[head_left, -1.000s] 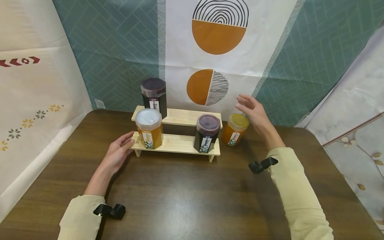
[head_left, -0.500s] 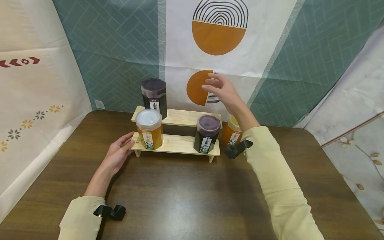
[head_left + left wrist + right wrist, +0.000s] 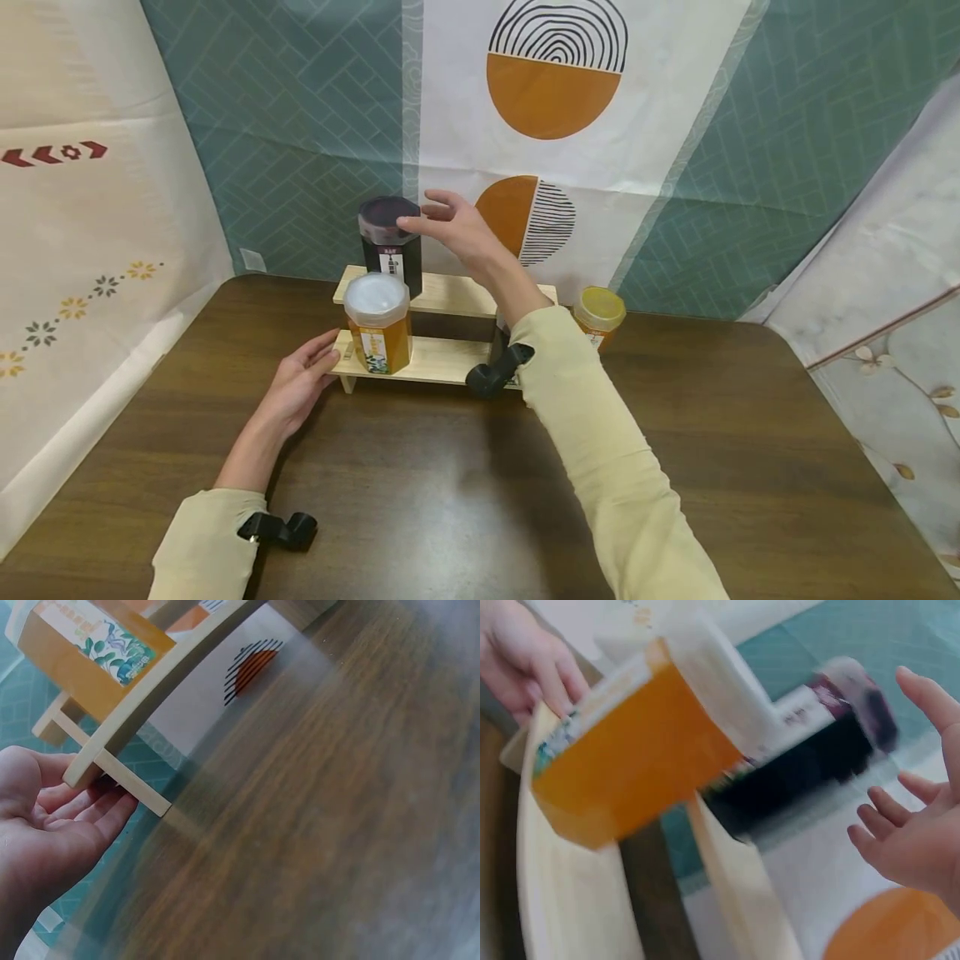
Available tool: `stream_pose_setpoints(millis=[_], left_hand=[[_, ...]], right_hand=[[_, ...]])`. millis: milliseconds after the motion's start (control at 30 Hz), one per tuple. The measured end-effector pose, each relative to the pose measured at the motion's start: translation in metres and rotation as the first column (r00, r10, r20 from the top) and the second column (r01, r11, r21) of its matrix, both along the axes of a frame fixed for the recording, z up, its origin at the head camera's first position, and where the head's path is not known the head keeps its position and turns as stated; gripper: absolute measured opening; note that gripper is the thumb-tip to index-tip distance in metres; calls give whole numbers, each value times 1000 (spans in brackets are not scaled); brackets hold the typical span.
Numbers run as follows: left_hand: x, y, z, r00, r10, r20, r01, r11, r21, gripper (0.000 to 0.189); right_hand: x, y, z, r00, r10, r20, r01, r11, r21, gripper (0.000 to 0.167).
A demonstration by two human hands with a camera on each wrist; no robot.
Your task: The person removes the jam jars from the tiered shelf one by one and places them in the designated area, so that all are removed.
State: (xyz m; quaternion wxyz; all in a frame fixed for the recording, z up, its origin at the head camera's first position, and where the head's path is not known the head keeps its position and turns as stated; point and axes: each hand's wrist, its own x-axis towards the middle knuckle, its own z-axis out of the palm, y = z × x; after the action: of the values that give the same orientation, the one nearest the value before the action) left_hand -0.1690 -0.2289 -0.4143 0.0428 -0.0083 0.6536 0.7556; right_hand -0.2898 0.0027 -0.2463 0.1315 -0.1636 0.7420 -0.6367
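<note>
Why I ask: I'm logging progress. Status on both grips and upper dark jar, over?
Left grip holding wooden stand. Right grip empty, near dark jar. Jar upright, upper tier. Nothing seen blocking.

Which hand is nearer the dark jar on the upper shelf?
Right. Right hand is just right of the dark jar, not gripping it; left hand is below and left, holding the lower shelf.

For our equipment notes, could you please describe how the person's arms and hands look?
The left sleeve and right sleeve are plain, pale yellow. The left wrist device and right wrist device are black, round-ended. The left hand and right hand are bare.
</note>
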Motion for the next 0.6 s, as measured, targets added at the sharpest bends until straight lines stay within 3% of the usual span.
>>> stream_pose_setpoints(millis=[133, 233, 400, 600], left_hand=[[0, -1, 0, 1000, -5, -1, 5, 1000, -9, 58], [0, 1, 0, 1000, -4, -1, 4, 1000, -15, 57], [-1, 1, 1, 1000, 3, 0, -3, 1000, -15, 56], [-1, 0, 0, 1000, 5, -2, -5, 1000, -10, 56]], right_hand=[[3, -20, -7, 1000, -4, 13, 5, 1000, -13, 74], [5, -28, -10, 1000, -19, -14, 19, 999, 30, 75], [5, -33, -12, 997, -54, -52, 59, 994, 88, 77], [3, -34, -13, 998, -60, -36, 63, 995, 71, 74]])
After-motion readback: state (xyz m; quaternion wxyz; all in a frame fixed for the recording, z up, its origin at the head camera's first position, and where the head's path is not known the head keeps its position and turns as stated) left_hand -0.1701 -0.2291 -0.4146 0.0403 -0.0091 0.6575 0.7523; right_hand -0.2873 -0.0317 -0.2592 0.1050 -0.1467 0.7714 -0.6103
